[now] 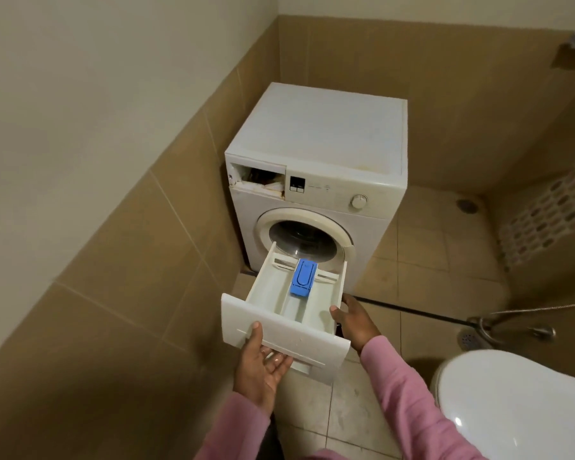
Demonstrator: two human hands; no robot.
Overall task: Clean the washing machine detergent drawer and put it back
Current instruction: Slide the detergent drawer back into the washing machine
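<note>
Two hands are holding the detergent drawer (pixel 289 336) in the air, at six o'clock from the washing machine (pixel 322 141). The left hand (pixel 263 363) is gripping the front panel at the drawer's seven o'clock, thumb lying on its face and fingers tucked beneath. The right hand (pixel 354 322) is clasping the side wall at three o'clock, thumb hooking over the rim. A blue insert (pixel 303 277) is sitting inside the drawer. The drawer slot (pixel 258 179) is gaping at the machine's ten o'clock.

Your path to the drawer slot (pixel 258 177) on the washing machine (pixel 319 144) runs over open floor tiles (pixel 349 413). The tiled wall (pixel 140 260) stands just beside the machine on your left. The toilet (pixel 518 403) stands at your right.
</note>
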